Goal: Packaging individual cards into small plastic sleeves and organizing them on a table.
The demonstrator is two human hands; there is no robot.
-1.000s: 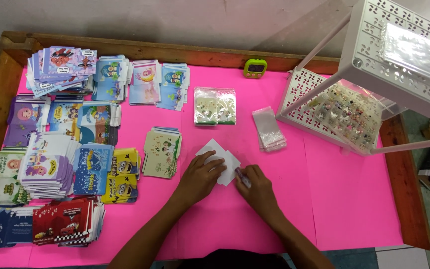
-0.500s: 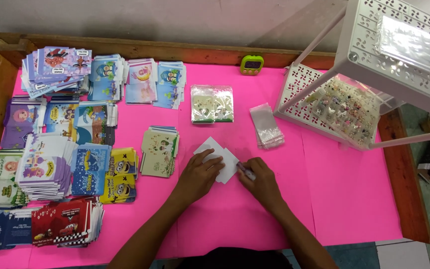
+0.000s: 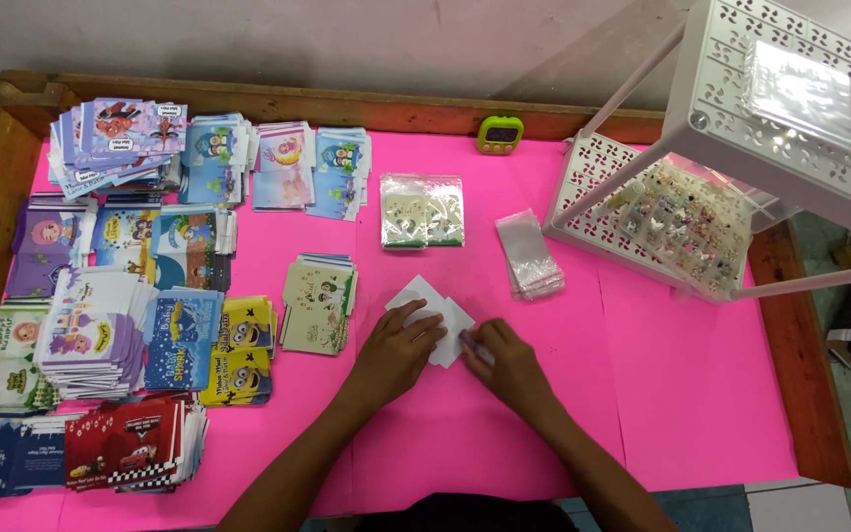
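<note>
We looked down on a pink table [image 3: 701, 394] with a wooden rim, crowded on its left with card stacks [image 3: 100, 325] — purple, blue, yellow and red packs laid in rows and leaning piles. A smaller stack of pale green cards [image 3: 317, 303] lay just right of them, near the left hand. Farther back, two clear packets [image 3: 423, 210] with green-printed contents sat side by side.

At centre, the left hand [image 3: 396, 353] lay flat on a white paper [image 3: 427, 300], fingers spread narrowly and pressing it to the table; only the paper's upper corners showed beyond the knuckles. The right hand [image 3: 506, 363] was just beside it, fingers curled close at the paper's right edge and pinching something small and pale — we could not tell what it was. The two hands were nearly touching over the sheet.

Beyond the right hand, a pile of clear sleeves [image 3: 530, 254] rested on the pink surface, well apart from the paper. A small green timer [image 3: 499, 134] stood at the back rim. At far right, a white perforated rack [image 3: 741, 108] stood on the table; its lower tray held many small trinkets [image 3: 682, 222], and its upper shelf carried clear packets.
</note>
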